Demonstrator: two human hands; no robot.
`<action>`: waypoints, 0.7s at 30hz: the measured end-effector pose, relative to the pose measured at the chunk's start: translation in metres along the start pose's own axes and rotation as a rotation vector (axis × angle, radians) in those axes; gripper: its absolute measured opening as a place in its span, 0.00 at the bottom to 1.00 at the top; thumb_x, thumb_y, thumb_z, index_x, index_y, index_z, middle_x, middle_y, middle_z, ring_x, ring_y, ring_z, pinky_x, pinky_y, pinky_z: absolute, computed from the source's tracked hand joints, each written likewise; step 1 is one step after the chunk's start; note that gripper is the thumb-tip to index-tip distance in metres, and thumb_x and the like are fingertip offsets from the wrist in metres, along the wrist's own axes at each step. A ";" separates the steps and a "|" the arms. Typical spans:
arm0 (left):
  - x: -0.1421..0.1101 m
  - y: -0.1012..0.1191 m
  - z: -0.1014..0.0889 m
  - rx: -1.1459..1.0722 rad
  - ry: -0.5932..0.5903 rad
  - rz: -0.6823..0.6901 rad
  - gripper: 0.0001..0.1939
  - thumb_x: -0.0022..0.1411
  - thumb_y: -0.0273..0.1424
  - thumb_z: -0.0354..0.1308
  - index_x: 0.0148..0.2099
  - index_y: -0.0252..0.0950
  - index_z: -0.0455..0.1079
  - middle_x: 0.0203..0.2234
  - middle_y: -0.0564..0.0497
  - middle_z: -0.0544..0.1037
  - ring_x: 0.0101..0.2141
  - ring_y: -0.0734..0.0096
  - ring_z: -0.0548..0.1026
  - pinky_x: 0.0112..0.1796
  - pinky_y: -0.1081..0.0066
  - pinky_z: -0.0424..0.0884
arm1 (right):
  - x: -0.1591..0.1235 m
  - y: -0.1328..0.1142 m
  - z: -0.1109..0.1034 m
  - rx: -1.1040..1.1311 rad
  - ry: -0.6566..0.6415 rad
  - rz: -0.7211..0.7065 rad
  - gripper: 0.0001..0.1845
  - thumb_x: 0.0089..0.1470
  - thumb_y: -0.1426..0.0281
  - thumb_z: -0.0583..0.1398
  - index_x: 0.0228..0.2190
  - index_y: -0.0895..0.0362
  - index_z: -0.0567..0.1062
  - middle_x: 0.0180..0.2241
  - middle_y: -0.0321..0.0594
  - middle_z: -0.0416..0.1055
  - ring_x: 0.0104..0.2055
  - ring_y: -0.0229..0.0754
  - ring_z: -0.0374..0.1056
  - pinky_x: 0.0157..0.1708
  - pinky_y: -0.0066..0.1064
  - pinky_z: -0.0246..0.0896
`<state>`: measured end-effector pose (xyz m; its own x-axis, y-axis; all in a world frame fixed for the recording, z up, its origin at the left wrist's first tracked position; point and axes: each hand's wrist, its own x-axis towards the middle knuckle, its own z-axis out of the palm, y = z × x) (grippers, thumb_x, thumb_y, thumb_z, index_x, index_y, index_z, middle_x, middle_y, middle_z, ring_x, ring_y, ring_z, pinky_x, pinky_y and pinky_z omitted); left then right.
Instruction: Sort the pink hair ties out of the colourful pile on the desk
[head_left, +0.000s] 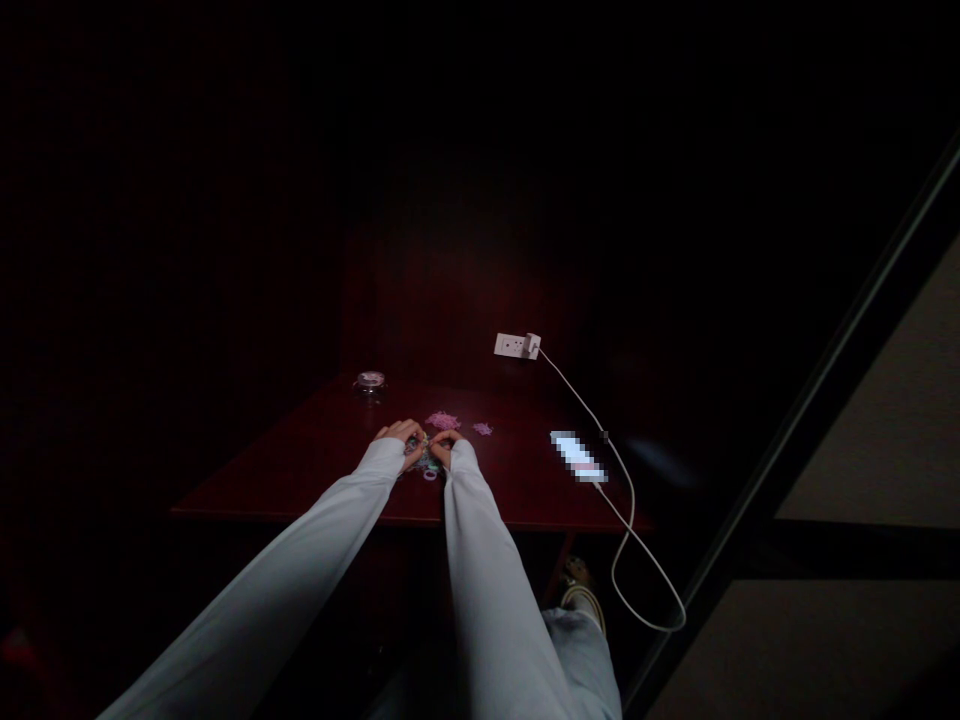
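Both hands are close together over a heap of small, mixed-colour loops that look like elastic bands (428, 468) on the dark red table. My left hand (403, 438) is at the left side of the heap, fingers bent and closed toward the thumb. From the right, my right hand (446, 446) reaches in with its fingertips bent inward. Whatever the fingertips grip is too small and dim to make out. A lilac ring (430, 476) lies at the heap's near edge. Just beyond the hands are a pink pile of thin loops (443, 420) and a smaller purple-pink pile (483, 429).
A clear round container (370, 382) stands at the back left of the table (300, 470). At the right lies a lit phone (577, 457), its white cable (632, 490) looping past the edge to a charger in the wall socket (511, 346). The surroundings are very dark.
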<state>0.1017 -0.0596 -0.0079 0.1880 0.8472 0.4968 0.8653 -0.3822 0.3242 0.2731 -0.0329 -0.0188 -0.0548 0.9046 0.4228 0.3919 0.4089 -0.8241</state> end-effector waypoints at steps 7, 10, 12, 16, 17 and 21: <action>0.000 0.002 -0.006 -0.006 -0.041 -0.001 0.06 0.67 0.29 0.62 0.46 0.41 0.76 0.49 0.49 0.84 0.53 0.56 0.78 0.51 0.62 0.66 | -0.005 -0.013 -0.004 0.059 -0.034 0.157 0.09 0.47 0.74 0.68 0.23 0.53 0.73 0.18 0.26 0.60 0.23 0.35 0.58 0.25 0.25 0.57; -0.001 0.005 -0.008 0.000 -0.037 -0.006 0.06 0.67 0.29 0.62 0.47 0.41 0.76 0.49 0.48 0.83 0.53 0.55 0.78 0.51 0.62 0.66 | -0.006 -0.017 -0.005 0.072 -0.031 0.179 0.10 0.47 0.75 0.68 0.22 0.53 0.73 0.18 0.25 0.60 0.23 0.34 0.57 0.25 0.25 0.55; -0.002 0.005 -0.008 0.003 -0.035 -0.008 0.07 0.67 0.28 0.62 0.47 0.40 0.76 0.49 0.48 0.83 0.53 0.55 0.78 0.51 0.62 0.66 | -0.006 -0.018 -0.005 0.077 -0.030 0.189 0.10 0.47 0.76 0.68 0.22 0.52 0.73 0.17 0.25 0.60 0.22 0.34 0.57 0.24 0.25 0.54; -0.001 0.005 -0.007 0.008 -0.026 -0.012 0.06 0.67 0.28 0.62 0.47 0.41 0.76 0.49 0.48 0.83 0.53 0.55 0.78 0.52 0.62 0.66 | -0.006 -0.018 -0.004 0.088 -0.036 0.200 0.11 0.47 0.76 0.67 0.22 0.52 0.72 0.17 0.25 0.60 0.22 0.34 0.57 0.25 0.26 0.54; -0.001 0.005 -0.007 0.009 -0.024 -0.011 0.06 0.67 0.28 0.62 0.46 0.41 0.76 0.49 0.48 0.83 0.53 0.55 0.78 0.51 0.62 0.66 | -0.006 -0.018 -0.004 0.091 -0.037 0.201 0.11 0.47 0.76 0.67 0.22 0.52 0.72 0.18 0.26 0.60 0.22 0.34 0.57 0.25 0.26 0.55; -0.002 0.005 -0.006 0.021 -0.014 -0.009 0.06 0.67 0.29 0.62 0.46 0.41 0.76 0.48 0.49 0.84 0.52 0.55 0.78 0.50 0.62 0.66 | -0.006 -0.019 -0.004 0.097 -0.039 0.194 0.11 0.47 0.76 0.67 0.22 0.52 0.71 0.19 0.27 0.61 0.23 0.35 0.59 0.26 0.26 0.57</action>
<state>0.1028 -0.0653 -0.0022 0.1865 0.8559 0.4824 0.8768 -0.3665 0.3114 0.2698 -0.0470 -0.0039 -0.0232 0.9708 0.2389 0.3087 0.2343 -0.9219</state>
